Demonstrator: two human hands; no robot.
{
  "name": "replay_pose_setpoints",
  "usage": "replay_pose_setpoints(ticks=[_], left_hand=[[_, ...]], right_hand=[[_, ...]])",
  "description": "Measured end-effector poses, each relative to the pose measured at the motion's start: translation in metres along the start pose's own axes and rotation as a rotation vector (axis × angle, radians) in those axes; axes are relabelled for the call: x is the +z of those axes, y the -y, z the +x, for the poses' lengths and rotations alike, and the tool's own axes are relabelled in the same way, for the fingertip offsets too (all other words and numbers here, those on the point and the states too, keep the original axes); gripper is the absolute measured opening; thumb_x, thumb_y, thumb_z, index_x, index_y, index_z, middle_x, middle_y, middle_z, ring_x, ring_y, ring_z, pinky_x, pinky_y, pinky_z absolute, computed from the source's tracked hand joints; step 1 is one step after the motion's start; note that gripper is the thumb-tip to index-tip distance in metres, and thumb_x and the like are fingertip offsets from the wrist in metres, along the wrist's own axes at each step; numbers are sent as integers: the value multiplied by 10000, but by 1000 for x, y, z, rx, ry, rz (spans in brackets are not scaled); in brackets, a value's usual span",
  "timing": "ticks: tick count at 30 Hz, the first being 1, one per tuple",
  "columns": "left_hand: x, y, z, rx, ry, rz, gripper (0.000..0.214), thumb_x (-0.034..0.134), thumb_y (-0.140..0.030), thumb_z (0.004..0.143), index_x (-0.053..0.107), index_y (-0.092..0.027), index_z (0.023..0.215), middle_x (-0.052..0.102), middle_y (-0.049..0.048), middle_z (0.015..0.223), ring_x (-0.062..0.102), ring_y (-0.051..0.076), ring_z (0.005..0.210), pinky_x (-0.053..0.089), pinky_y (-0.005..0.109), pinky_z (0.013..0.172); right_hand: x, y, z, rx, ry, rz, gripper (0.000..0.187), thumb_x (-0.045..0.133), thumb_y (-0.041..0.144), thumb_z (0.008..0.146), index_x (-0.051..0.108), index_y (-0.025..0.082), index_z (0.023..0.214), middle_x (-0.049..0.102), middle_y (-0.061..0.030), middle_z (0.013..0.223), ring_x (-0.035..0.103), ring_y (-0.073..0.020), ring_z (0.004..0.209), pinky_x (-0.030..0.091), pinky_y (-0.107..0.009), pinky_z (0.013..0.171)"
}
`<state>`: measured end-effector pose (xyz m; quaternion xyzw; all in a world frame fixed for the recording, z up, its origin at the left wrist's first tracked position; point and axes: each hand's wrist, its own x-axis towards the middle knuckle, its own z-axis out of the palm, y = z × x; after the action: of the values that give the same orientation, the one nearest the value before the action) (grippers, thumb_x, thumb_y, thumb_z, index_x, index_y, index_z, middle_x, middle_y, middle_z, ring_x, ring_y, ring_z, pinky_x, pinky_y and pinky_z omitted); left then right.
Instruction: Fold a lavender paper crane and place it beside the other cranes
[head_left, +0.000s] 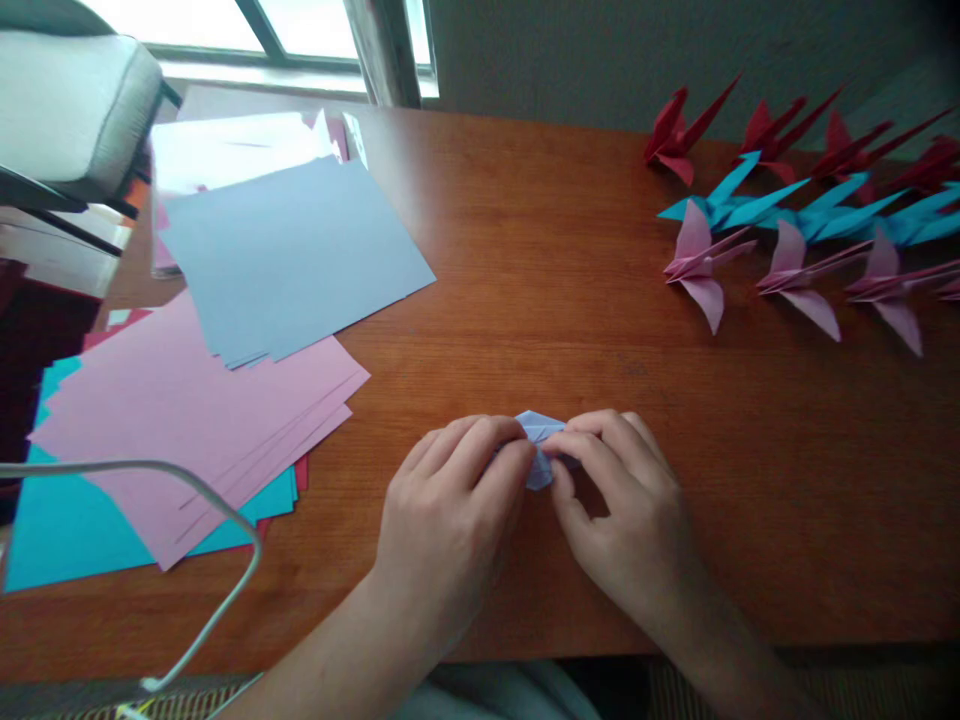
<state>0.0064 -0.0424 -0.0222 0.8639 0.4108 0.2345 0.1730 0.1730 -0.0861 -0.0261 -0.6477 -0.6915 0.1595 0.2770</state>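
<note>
Between my two hands is a small piece of folded light-blue paper (538, 428), low over the wooden table near its front edge. My left hand (457, 500) grips the left side of the paper, its fingers curled and largely hiding that side. On the right side, my right hand (622, 480) pinches the paper between thumb and fingertips. Creases show in the visible middle of the folded paper; its full shape is covered by my fingers.
Sheets of grey-blue paper (300, 250), pink paper (202, 400) and turquoise paper (82, 520) lie at the left. A white cable (247, 530) loops over the front left. Rows of red paper cranes (675, 140), turquoise cranes (724, 205) and pink cranes (697, 265) stand at the back right.
</note>
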Motion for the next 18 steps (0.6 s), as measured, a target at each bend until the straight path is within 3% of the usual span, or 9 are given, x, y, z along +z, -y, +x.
replay_pose_setpoints(ticks=[8,14,18], left_hand=[[0,-1,1,11,-6,22,118,548,-191,981,664,-176,970,717,35,1042,642,209,962,497,345,840],[1,-1,1,-7,3,21,140,539,-211,987,676,-192,969,726,24,1062,651,213,965,510,352,831],[-1,1,1,23,1,29,196,483,-187,1002,679,-186,1013,727,37,1073,654,221,973,520,358,831]], right_hand=[[-4,-8,-5,-55,-41,18,250,477,-11,909,655,152,973,604,-78,944,550,-206,907,480,-357,830],[-2,-2,-1,-1,-32,3,49,602,149,927,647,164,941,602,-68,913,542,-215,877,466,-367,799],[0,-3,-1,4,-14,-21,42,603,171,937,645,171,939,599,-63,914,534,-210,868,457,-363,790]])
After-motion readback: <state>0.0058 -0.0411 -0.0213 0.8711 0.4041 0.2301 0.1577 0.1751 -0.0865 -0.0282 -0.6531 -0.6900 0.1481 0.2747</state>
